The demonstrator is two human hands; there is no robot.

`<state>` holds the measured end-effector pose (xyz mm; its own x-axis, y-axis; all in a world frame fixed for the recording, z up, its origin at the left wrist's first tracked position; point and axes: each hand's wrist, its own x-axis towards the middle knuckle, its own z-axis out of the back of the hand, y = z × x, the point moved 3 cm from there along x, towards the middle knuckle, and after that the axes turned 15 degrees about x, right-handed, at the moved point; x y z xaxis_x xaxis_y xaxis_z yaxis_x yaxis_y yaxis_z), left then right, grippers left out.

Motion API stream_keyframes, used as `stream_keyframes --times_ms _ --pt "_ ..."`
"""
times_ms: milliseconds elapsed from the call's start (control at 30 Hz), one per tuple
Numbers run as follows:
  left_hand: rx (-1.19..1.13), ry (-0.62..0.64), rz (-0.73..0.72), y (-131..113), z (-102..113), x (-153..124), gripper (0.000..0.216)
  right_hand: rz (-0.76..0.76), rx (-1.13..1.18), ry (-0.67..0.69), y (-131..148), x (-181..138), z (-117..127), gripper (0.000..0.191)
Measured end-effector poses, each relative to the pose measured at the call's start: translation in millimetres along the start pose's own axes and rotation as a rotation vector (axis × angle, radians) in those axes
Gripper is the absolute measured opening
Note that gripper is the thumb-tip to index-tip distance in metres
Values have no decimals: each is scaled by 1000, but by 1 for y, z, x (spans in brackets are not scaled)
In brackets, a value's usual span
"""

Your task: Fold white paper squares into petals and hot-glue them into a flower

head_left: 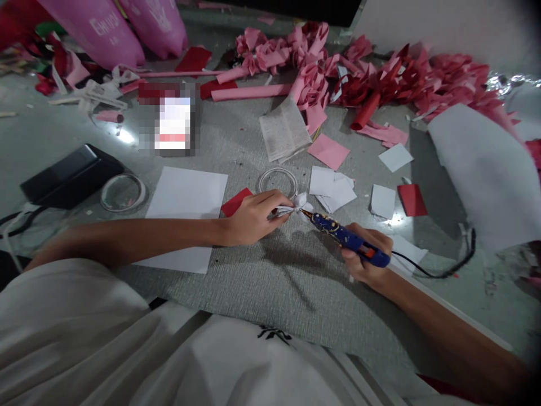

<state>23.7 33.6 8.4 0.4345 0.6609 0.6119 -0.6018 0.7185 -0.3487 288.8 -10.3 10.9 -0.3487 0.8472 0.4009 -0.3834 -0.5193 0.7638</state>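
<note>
My left hand (257, 216) is closed, pinching a small white paper flower (300, 201) by its narrow folded end. My right hand (369, 254) is wrapped round a dark blue hot glue gun (355, 243), whose nozzle meets the flower's petals from the right. Whether glue is coming out is too small to tell. Behind my left fingers lies a thin white ring (278, 176). A red paper piece (236, 203) shows beside that hand, and a white sheet (186, 194) lies partly under my left forearm.
Cut white paper squares (333, 192), a pink square (328, 151) and a red square (412, 200) lie around. Pink and red paper flowers (313, 67) line the back. A tape roll (122, 192), a black box (71, 176) and pink bottles (99, 34) stand left. A black cord (439, 276) trails right.
</note>
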Motion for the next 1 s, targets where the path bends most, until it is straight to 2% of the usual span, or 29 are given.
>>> stream_keyframes --times_ms 167,667,1000 --pt "4 -3 -8 0 0 0 12 78 -10 -4 1 1 0 46" --pt "14 -31 5 -1 2 2 17 51 -24 -3 -2 -2 1 45" --pt "50 -18 -20 2 2 3 15 113 31 16 -3 -3 0 26"
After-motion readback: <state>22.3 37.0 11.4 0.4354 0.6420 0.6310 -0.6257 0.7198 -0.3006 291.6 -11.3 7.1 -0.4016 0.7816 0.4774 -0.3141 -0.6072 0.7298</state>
